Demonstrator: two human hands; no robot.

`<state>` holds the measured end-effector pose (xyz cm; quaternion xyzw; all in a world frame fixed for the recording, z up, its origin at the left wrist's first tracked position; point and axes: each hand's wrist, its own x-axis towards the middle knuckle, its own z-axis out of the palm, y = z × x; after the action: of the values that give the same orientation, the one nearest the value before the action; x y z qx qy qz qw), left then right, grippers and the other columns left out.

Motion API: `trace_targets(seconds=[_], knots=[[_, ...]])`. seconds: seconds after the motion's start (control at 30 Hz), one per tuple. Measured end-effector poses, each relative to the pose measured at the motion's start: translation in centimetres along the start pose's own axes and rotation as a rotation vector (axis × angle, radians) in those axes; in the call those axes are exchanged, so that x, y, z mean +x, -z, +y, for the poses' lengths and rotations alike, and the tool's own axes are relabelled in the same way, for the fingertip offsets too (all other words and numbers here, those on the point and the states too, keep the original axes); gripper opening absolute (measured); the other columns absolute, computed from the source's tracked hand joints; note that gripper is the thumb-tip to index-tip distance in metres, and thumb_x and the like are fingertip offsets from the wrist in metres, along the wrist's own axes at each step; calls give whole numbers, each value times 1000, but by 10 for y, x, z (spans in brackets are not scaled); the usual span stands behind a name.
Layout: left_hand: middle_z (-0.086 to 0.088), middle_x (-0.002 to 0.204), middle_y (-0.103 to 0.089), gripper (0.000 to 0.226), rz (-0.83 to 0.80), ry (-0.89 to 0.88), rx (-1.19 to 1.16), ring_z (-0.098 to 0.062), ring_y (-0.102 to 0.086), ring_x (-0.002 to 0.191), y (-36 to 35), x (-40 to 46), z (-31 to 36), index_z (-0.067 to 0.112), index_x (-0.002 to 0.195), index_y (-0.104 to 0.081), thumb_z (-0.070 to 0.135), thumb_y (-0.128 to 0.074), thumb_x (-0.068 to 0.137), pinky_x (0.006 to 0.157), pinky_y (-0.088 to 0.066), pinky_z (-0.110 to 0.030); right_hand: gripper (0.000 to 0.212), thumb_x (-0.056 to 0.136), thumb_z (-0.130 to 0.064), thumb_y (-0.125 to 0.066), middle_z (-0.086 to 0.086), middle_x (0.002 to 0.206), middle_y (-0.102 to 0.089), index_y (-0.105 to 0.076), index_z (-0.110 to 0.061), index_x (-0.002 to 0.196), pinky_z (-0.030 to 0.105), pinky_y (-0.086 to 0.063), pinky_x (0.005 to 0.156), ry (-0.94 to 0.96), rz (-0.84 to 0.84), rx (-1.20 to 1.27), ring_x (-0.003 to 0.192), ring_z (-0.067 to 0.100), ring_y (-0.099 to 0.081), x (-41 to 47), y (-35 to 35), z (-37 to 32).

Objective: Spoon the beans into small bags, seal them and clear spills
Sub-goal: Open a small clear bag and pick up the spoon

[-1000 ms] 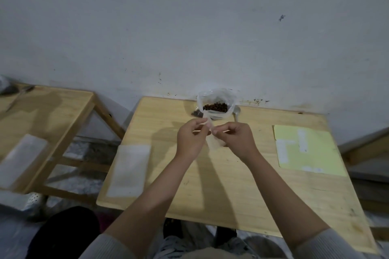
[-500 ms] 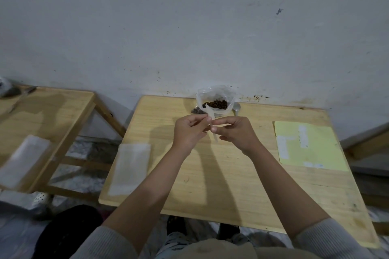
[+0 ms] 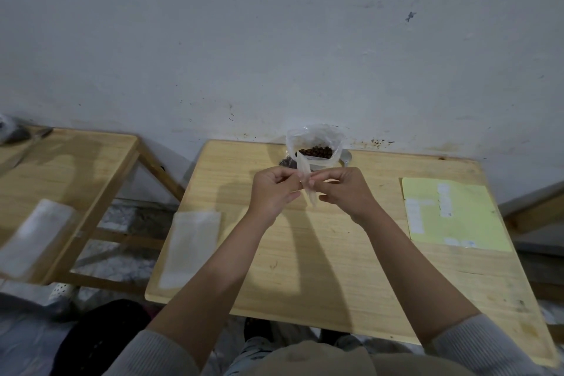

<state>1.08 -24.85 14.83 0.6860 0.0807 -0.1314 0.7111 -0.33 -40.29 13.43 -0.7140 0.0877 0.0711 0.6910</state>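
Observation:
A small clear bag (image 3: 306, 175) is held upright above the middle of the wooden table (image 3: 335, 268). My left hand (image 3: 274, 192) pinches its left side and my right hand (image 3: 345, 192) pinches its right side, fingertips almost meeting. No beans show inside the small bag. Behind my hands, by the wall, a large clear plastic bag (image 3: 314, 146) stands open with dark brown beans (image 3: 316, 152) inside. A metal spoon (image 3: 346, 159) lies just right of it, mostly hidden. A few dark beans (image 3: 287, 163) lie at the big bag's left foot.
A stack of flat clear bags (image 3: 192, 247) lies at the table's left edge. A yellow sheet (image 3: 451, 214) with white labels lies on the right. A second wooden table (image 3: 61, 186) stands to the left with another clear bag stack (image 3: 33, 235).
The small bag has turned edge-on between my fingertips and risen a little. Both hands stay close together above the table's middle.

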Motion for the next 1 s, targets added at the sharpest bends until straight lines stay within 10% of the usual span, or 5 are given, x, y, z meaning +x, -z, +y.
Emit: trace_targets(seconds=[0.2,0.53,0.7,1.0], knots=[[-2,70,-70,19,35,-13,45,-12,-68,68,2,3,2,8,70,-63,-2,-62,86,62,-56,-21,13,77,1,-67,21,83,-70,-65,-5,66,52,-56,74,31,120,-41,75,36,-65,7,-6,1],[-7,72,-69,18,76,-19,93,-18,-68,69,10,9,10,12,80,-57,-3,-66,79,67,-57,-31,8,78,-2,-70,-5,72,-71,-73,-10,77,13,-49,59,192,60,-346,59,2,-64,9,-21,-14],[-7,69,-69,22,103,-39,146,-17,-70,68,12,11,15,11,84,-57,-3,-72,75,74,-58,-39,10,77,-1,-66,8,72,-71,-70,-9,71,34,-55,66,207,81,-340,68,28,-67,13,-25,-16],[-6,78,-72,15,179,-116,170,-22,-71,78,12,17,17,18,79,-67,23,-80,75,73,-59,-38,15,78,-3,-71,7,73,-71,-67,-11,66,37,-56,68,237,16,-353,70,27,-68,21,-28,-23]])
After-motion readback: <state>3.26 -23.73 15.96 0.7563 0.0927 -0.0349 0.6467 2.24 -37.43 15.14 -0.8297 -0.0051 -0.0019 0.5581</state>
